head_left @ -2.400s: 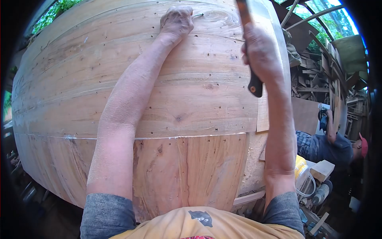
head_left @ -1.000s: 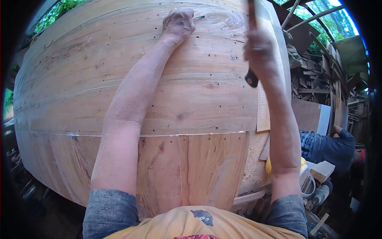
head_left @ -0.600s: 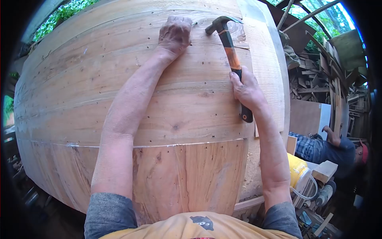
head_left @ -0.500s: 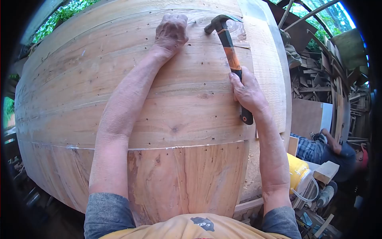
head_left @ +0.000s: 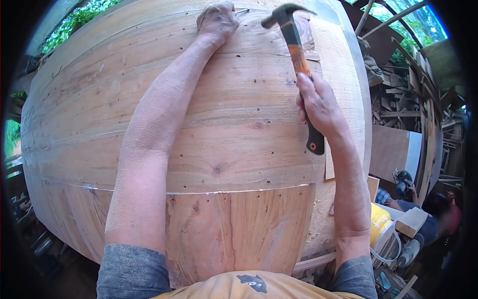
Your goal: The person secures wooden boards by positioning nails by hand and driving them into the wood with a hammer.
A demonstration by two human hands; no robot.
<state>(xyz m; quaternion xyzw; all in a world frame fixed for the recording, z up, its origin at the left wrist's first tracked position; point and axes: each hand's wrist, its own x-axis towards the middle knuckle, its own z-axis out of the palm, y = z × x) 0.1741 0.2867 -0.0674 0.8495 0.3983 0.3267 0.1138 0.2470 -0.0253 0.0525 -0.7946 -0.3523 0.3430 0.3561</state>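
Note:
My right hand (head_left: 321,104) grips a claw hammer (head_left: 300,60) by its black and orange handle. The hammer's dark head is raised at the top, to the right of my left hand (head_left: 219,21). That left hand is closed near the far edge of the curved plank surface (head_left: 224,134). A thin dark nail (head_left: 243,10) sticks out from its fingers towards the hammer head; the fingertips are mostly hidden. Several small dark holes or nail heads dot the planks.
At the lower right stand a yellow bucket (head_left: 381,222) and a wood block (head_left: 412,222). Another person (head_left: 423,224) is low down beside them, with a power tool (head_left: 402,182) near their hand. Scrap wood (head_left: 398,94) is piled behind.
My left hand has moved slightly up and away. The hammer has shifted up and right, its head now tilted differently. At the right, the other person has changed posture and a power tool shows.

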